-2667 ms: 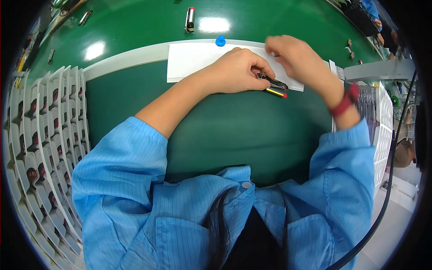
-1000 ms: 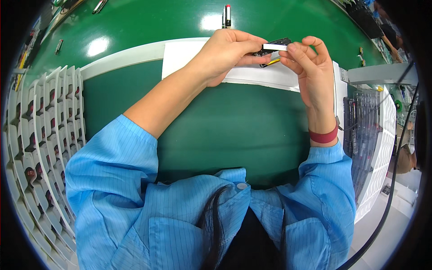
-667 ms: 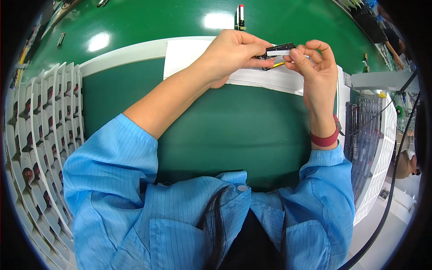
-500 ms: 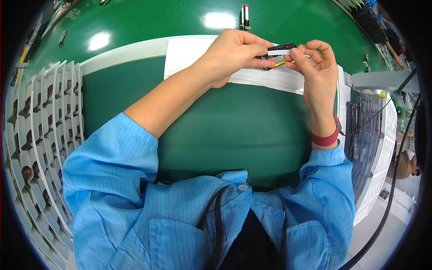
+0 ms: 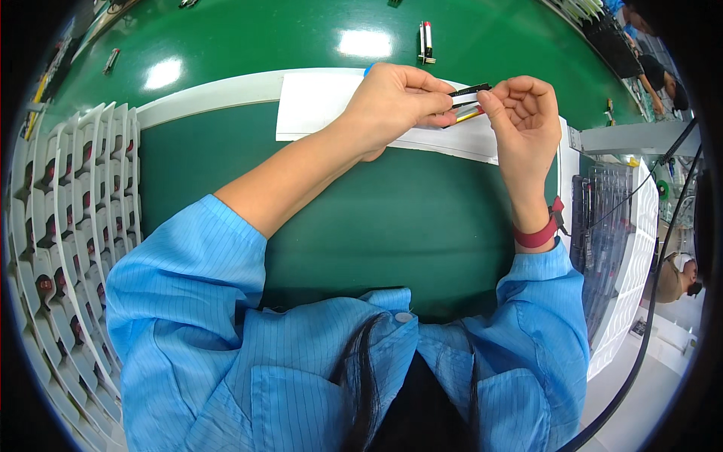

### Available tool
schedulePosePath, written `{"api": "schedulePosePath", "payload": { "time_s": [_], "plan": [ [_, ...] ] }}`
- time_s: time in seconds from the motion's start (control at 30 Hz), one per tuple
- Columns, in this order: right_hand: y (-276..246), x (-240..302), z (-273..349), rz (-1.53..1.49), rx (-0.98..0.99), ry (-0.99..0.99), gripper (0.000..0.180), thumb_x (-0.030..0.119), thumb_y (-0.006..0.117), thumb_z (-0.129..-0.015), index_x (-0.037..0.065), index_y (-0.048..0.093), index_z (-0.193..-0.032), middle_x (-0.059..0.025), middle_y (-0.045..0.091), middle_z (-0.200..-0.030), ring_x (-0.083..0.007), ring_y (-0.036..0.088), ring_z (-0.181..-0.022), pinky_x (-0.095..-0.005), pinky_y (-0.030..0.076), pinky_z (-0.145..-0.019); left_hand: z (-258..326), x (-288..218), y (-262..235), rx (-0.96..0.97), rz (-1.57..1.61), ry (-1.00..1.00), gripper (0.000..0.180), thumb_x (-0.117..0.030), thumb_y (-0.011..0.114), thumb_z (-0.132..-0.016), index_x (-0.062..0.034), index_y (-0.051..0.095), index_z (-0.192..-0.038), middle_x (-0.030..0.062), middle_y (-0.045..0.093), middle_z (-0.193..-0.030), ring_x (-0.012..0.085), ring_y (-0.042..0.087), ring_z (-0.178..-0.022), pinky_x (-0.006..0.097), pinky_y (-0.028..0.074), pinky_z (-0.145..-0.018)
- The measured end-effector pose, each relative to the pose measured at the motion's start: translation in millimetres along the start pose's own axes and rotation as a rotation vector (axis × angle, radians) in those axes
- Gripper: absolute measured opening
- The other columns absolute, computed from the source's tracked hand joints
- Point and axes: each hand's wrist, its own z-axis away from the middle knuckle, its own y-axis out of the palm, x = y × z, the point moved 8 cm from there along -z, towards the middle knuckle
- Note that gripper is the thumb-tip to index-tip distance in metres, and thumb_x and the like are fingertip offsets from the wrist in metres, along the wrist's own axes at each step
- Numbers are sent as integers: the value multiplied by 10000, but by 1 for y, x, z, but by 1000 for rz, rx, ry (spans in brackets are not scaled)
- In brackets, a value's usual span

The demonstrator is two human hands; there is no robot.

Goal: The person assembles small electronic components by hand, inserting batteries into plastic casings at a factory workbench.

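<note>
A slim black circuit board (image 5: 473, 89) with a white strip (image 5: 465, 99) along it is held up between my hands, over the far edge of the bench. My left hand (image 5: 399, 102) pinches its left end between thumb and fingers. At the other end, my right hand (image 5: 526, 120) has its thumb against the tip of the strip, the other fingers curled behind. Just under the board shows a thin red and yellow piece (image 5: 468, 115), perhaps wires, partly hidden by my left fingers. Below the hands lies white paper (image 5: 316, 105). A bit of blue (image 5: 369, 69) peeks out behind my left hand.
On the glossy green surface (image 5: 263, 38) beyond stands a small board with a red-tipped cylinder (image 5: 427, 42); similar pieces lie further off. Stacked white trays (image 5: 75, 226) flank me at left. Clear and white trays (image 5: 614, 218) stand at right, near a black cable (image 5: 655, 316).
My right fingers have curled in more, and the board tilts up slightly at its right end. The whole view has shifted a little. Blue now shows behind my left hand.
</note>
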Motion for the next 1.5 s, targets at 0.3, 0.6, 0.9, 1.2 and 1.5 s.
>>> {"api": "schedulePosePath", "payload": {
  "time_s": [0.3,0.6,0.9,1.2,1.5],
  "plan": [
    [-2,12,-6,248,-60,-27,249,28,671,-757,-14,508,-940,-57,586,-798,-113,582,-708,-218,490,-618,1,-2,-1,4,-58,32,216,-40,612,-800,98,582,-963,154,619,-873,190,640,-793,259,536,-739],
    [8,-5,1,-527,505,524,196,4,632,-774,-7,560,-956,-69,623,-780,-130,610,-683,-220,506,-639,22,-4,34,620,200,-356,334,-97,546,-846,122,500,-1094,203,624,-891,204,655,-750,250,573,-593],
    [3,17,-6,-72,86,-109,235,-56,617,-768,-35,491,-965,-93,573,-869,-130,572,-793,-252,481,-741,13,-5,28,175,55,-47,299,-144,620,-816,38,592,-1052,84,626,-866,134,602,-757,249,514,-672],
    [6,15,-6,-263,134,-5,254,-61,596,-782,-19,451,-987,-91,561,-879,-134,562,-801,-254,468,-752,24,-12,33,128,28,-21,285,-127,601,-831,43,587,-1060,82,619,-851,127,602,-752,239,519,-664],
    [6,9,-11,-157,307,-47,225,-48,615,-769,1,464,-928,-70,563,-828,-130,558,-777,-258,467,-736,17,-1,31,264,9,-166,256,-163,599,-834,45,615,-982,102,626,-839,150,616,-732,249,536,-650]
  ]
}}
